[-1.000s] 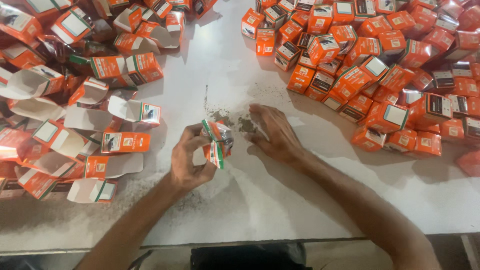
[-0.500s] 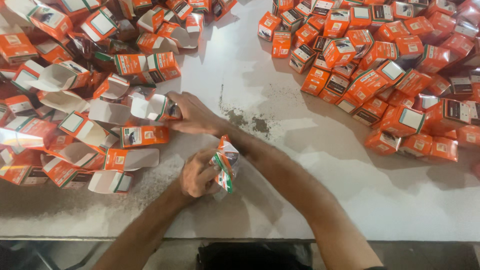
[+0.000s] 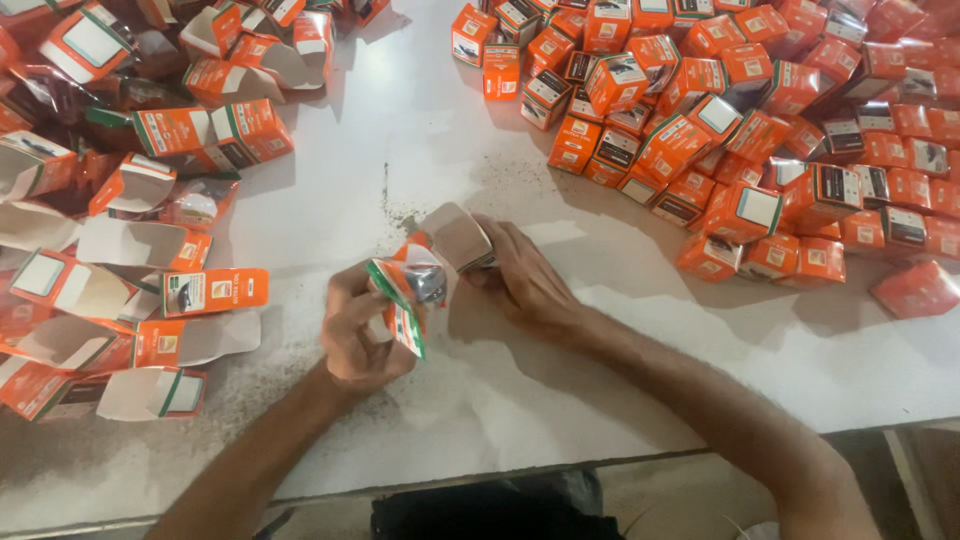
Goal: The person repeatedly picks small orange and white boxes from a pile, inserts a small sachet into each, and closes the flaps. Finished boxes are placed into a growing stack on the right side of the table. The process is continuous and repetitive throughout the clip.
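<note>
Evidently a packing step: the left hand (image 3: 362, 335) clasps a small metal part in a green-edged wrapper (image 3: 408, 300), while the right hand (image 3: 520, 280), at its two o'clock, pinches an opened carton (image 3: 458, 238). Next, seemingly, sliding it inside squarely. Both forearms rest low on the white table (image 3: 420, 130).

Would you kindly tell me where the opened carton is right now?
In the head view, the opened carton sits mid-table between the left hand and right hand, beside the foil pouch.
</note>
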